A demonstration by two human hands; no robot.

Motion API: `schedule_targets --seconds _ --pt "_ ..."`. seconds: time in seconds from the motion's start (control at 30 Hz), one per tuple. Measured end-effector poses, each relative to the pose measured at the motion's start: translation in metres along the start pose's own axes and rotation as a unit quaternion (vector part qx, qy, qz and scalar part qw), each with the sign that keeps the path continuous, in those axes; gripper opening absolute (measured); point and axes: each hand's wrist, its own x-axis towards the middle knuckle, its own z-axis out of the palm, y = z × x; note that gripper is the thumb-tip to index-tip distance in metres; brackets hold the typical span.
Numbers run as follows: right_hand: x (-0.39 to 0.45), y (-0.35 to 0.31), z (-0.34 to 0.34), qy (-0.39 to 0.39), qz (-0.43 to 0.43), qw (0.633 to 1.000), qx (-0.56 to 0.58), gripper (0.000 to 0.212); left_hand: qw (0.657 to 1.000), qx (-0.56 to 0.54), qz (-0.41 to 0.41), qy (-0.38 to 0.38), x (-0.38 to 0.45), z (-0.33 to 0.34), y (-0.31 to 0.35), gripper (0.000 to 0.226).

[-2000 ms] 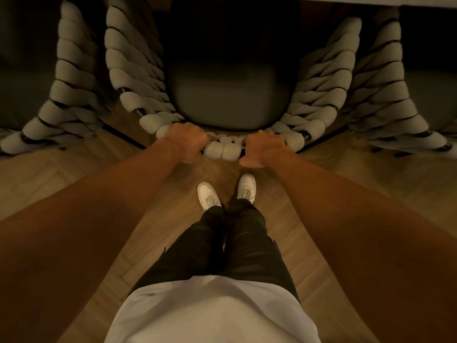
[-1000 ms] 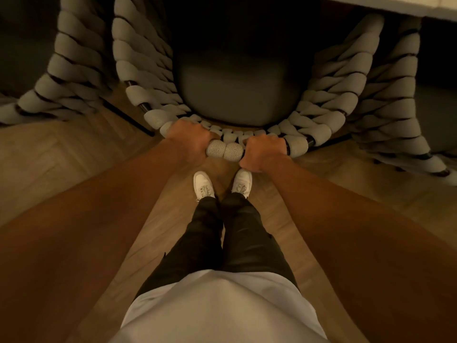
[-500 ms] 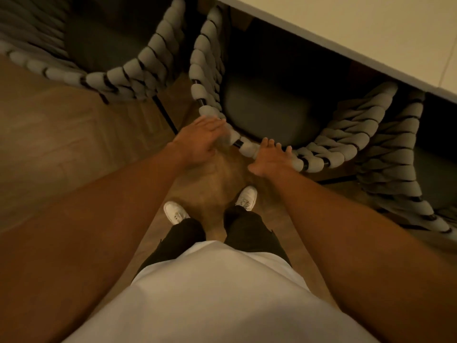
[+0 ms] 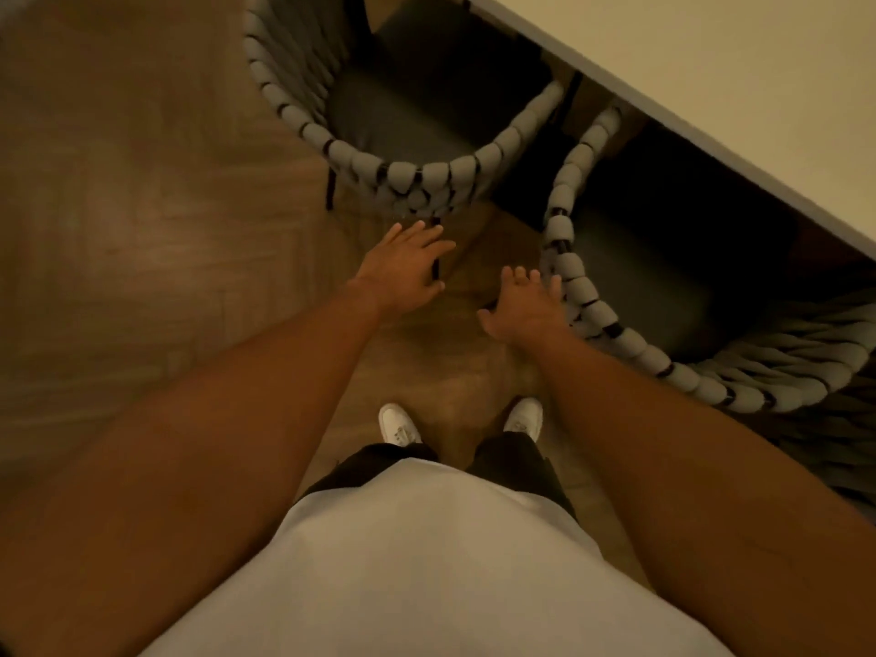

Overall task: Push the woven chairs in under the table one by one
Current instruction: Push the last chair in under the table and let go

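Note:
Two woven chairs with thick grey rope backs and dark seats stand at the pale table [image 4: 711, 64]. The right chair [image 4: 588, 296] sits tucked under the table edge. The left chair [image 4: 412, 175] stands further out, its seat mostly clear of the tabletop. My left hand [image 4: 403, 267] hovers with straight fingers just below the left chair's back, holding nothing. My right hand [image 4: 524, 305] is spread open beside the right chair's rope back, close to it or just touching.
Wooden floor [image 4: 142, 230] stretches out to the left. My white shoes [image 4: 398, 424] stand on the floor between the two chairs. The table edge runs diagonally across the upper right. A further rope chair back [image 4: 806, 362] shows at the right edge.
Both hands let go of the right chair's back and opened. The view swung left, bringing the left chair into the middle, and my left hand moved towards it.

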Motion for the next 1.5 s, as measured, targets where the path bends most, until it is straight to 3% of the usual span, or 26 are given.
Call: schedule_targets --seconds 0.23,0.4,0.7,0.87,1.07,1.23,1.4,1.5 --pt "0.027 -0.103 -0.008 -0.006 -0.086 0.995 -0.052 0.083 0.991 -0.031 -0.128 -0.023 -0.059 0.011 -0.080 0.069" --pt "0.066 -0.140 -0.027 -0.016 -0.124 0.989 -0.084 0.083 0.985 -0.041 -0.165 -0.037 -0.073 0.015 -0.128 0.072" --pt "0.172 -0.190 -0.092 0.005 -0.180 0.979 -0.094 0.083 0.982 -0.047 -0.178 -0.036 0.001 -0.030 -0.210 0.072" --pt "0.223 -0.202 -0.122 -0.028 -0.188 0.978 -0.085 0.085 0.983 -0.047 -0.174 -0.032 0.051 -0.054 -0.249 0.071" --pt "0.266 -0.208 -0.136 -0.080 -0.160 0.982 -0.059 0.089 0.991 0.000 -0.129 -0.041 0.096 -0.070 -0.278 0.077" --pt "0.284 -0.212 -0.128 -0.118 -0.087 0.989 -0.008 0.097 0.992 0.045 -0.086 -0.085 0.132 -0.071 -0.304 0.084" --pt "0.297 -0.215 -0.113 -0.147 -0.015 0.989 0.017 0.111 0.972 0.167 0.026 -0.161 0.186 -0.067 -0.338 0.088" --pt "0.304 -0.223 -0.098 -0.166 0.024 0.984 0.058 0.106 0.949 0.210 0.110 -0.207 0.219 -0.071 -0.354 0.080"
